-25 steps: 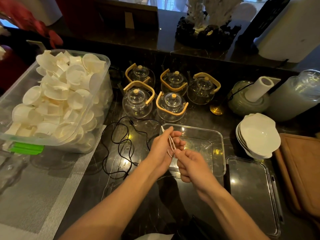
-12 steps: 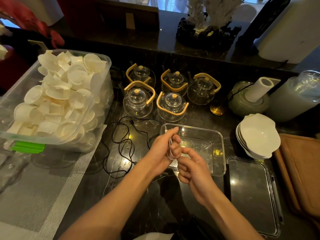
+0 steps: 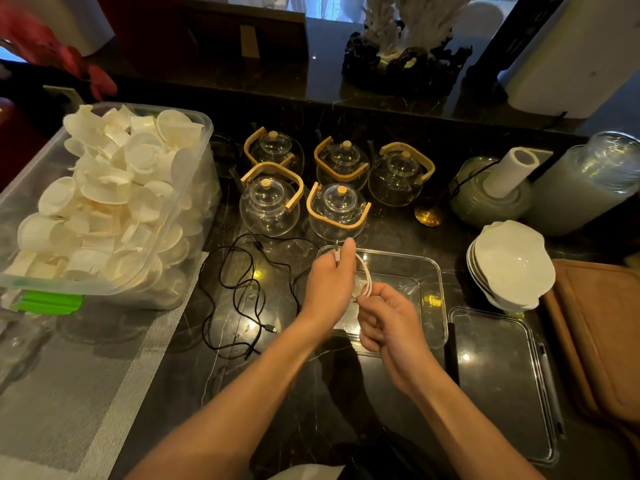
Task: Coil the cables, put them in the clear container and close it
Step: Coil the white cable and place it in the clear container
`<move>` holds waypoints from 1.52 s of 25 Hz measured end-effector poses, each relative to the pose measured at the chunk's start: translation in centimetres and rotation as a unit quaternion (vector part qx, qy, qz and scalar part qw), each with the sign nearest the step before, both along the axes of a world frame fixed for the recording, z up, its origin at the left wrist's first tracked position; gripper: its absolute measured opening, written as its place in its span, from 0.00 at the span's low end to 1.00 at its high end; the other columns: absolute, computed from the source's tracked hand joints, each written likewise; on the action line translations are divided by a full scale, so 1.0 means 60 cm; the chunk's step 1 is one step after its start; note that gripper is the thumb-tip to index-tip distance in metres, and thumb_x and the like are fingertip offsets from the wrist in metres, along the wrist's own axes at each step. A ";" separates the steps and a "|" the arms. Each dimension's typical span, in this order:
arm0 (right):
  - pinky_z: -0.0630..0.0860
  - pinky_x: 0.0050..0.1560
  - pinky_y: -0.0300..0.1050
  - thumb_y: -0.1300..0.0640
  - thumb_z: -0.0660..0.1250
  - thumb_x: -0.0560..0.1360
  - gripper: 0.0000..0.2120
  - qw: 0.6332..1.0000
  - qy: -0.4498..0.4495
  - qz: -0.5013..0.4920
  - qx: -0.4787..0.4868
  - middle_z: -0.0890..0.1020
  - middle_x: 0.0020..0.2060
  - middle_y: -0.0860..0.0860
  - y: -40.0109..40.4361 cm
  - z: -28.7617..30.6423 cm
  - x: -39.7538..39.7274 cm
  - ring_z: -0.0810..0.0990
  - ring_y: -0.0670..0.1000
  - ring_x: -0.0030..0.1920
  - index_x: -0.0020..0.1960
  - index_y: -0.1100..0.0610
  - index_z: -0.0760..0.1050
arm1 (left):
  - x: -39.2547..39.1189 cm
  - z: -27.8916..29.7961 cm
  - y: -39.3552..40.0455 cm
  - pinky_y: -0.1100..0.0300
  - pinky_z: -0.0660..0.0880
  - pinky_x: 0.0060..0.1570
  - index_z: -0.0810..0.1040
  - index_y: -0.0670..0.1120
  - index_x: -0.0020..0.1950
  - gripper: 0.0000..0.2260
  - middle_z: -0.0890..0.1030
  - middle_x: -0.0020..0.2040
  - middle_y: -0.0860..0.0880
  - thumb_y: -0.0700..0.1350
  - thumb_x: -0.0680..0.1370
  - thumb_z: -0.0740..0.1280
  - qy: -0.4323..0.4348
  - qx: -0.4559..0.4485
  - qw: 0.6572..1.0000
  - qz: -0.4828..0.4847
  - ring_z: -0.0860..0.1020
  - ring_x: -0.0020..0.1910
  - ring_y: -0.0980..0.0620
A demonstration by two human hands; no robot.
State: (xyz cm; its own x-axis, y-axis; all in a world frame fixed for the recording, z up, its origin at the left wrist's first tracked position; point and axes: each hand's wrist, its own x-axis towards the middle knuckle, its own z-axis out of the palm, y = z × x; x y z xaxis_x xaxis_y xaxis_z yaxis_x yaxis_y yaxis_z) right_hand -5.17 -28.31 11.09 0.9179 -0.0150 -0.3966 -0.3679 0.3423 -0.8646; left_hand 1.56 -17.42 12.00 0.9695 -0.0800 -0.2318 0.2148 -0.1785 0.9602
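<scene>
1. White cable point(image 3: 365, 276) looped small, pinched near its plug end by the left hand point(image 3: 327, 284) and at the loop's lower end by the right hand point(image 3: 388, 317); both hands clamped on it, likely to keep the coil from springing apart.
2. Held directly over the clear container point(image 3: 431, 296), so the finished coil can probably go straight down into it.
3. Container open, standing on the dark counter point(image 3: 311, 382); nothing visible inside it apart from reflections.
4. Lid point(image 3: 498, 382) lying flat just right of the container, within easy reach for the closing step.
5. Black cable point(image 3: 242, 289) sprawled loose on the counter just left of the container, not yet coiled; one plug point(image 3: 271, 328) lying at its near side.
6. Glass teapots point(image 3: 337, 211) with wooden handles grouped behind the container, a stack of white bowls point(image 3: 512, 261) to its right, a big tub of white dishes point(image 3: 104, 209) far to its left.
7. Judged about a third done: one cable nearly coiled, one untouched, lid off.
</scene>
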 end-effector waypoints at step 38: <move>0.72 0.25 0.33 0.67 0.70 0.75 0.13 0.977 0.129 -0.039 0.165 0.80 0.39 0.55 -0.019 -0.019 0.040 0.70 0.43 0.26 0.59 0.69 0.80 | -0.020 -0.031 0.030 0.63 0.66 0.30 0.76 0.49 0.35 0.21 0.75 0.25 0.57 0.54 0.85 0.57 -0.003 0.110 0.992 -0.062 0.70 0.26 0.61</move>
